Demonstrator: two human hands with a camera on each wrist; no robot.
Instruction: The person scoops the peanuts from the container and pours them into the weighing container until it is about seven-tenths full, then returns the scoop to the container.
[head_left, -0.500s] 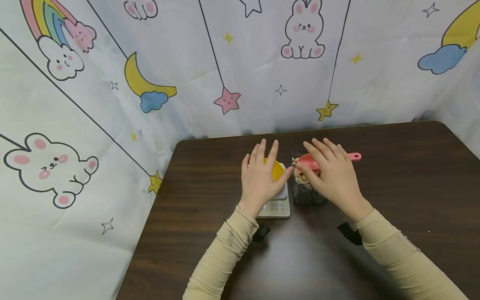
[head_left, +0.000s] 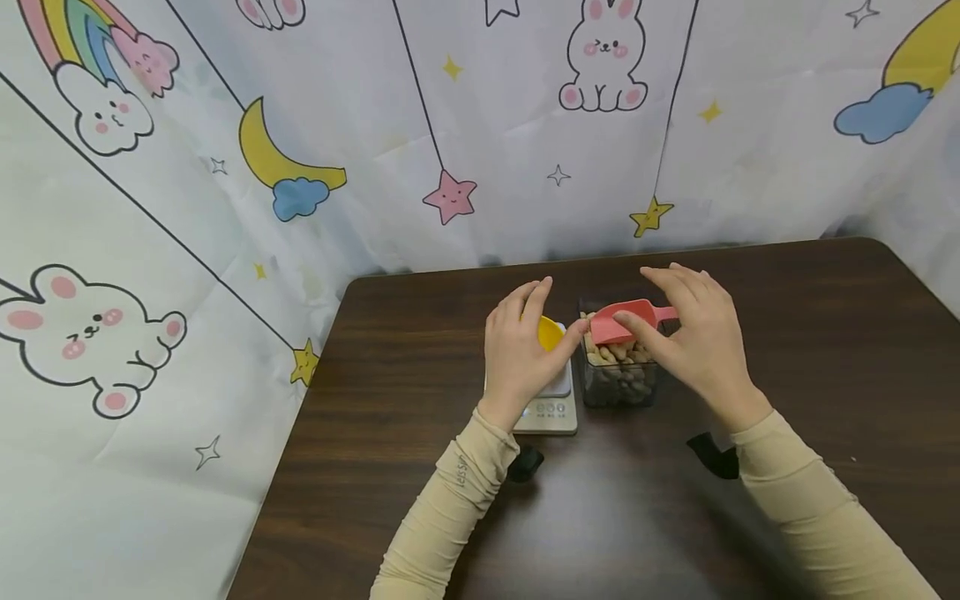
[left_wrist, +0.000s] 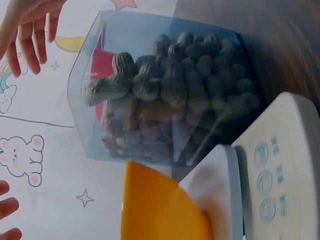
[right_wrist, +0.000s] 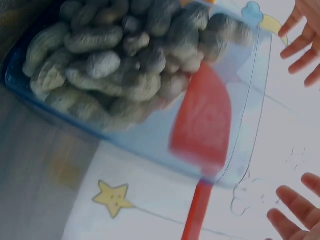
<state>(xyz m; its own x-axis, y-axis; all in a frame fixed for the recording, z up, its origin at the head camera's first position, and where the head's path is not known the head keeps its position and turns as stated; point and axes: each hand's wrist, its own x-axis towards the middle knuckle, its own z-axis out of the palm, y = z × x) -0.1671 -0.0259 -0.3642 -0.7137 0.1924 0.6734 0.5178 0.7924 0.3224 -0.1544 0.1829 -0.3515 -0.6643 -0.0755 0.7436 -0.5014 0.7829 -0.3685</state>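
Observation:
My left hand (head_left: 525, 358) hovers above a white kitchen scale (head_left: 553, 417) and the yellow bowl (head_left: 551, 335) on it, fingers extended and holding nothing. Unshelled peanuts (right_wrist: 95, 75) fill much of a clear, square-sided container (head_left: 618, 387) beside the scale. A red scoop (right_wrist: 202, 120) lies in the container's mouth, its handle sticking out over the rim. Over the handle side is my right hand (head_left: 701, 337), thumb spread apart from the fingers. In the right wrist view its fingers (right_wrist: 295, 205) are clear of the handle. The hand hides the handle's end in the head view.
Everything stands on a dark wooden table (head_left: 405, 358). A white curtain (head_left: 510, 125) with cartoon prints hangs behind and to the left. Black straps (head_left: 712, 456) show below both wrists.
My right hand has shifted to the right and turned, uncovering more of the scoop and peanuts. The left hand stays over the scale, its fingers slightly more bent.

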